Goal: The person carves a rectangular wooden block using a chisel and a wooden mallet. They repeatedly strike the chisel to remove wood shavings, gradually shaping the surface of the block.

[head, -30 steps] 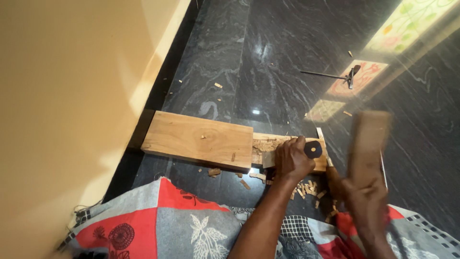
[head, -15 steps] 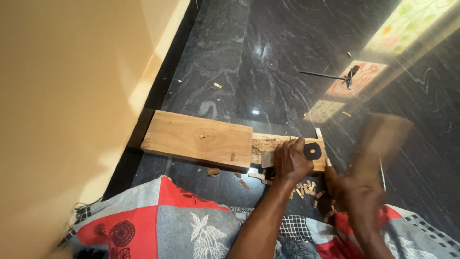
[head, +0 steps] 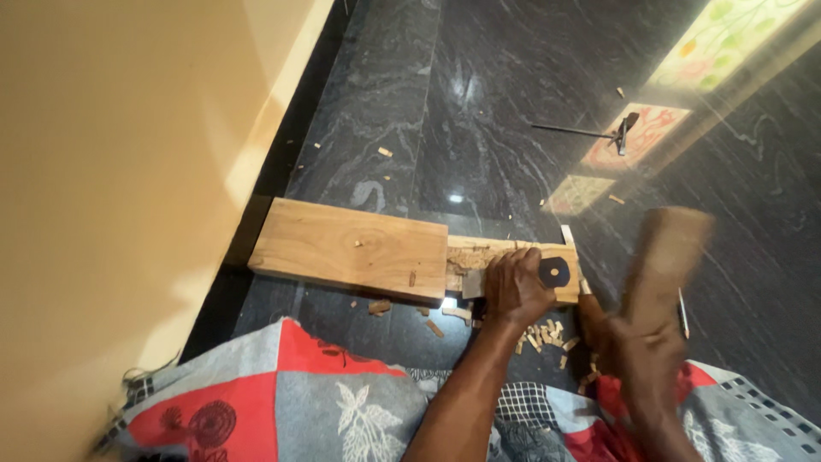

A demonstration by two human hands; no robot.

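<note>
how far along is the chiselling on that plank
Partly done: the plank has a rough cut-down stretch at its right end, and chips litter the floor. In hand: the left hand holds a chisel there, the right hand a blurred wooden mallet. The rest of the plank is uncut.

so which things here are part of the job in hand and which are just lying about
In use:
left hand gripping the chisel
right hand swinging the wooden mallet
wooden plank

Lying about:
metal tool on the dark floor
scattered wood chips
</note>
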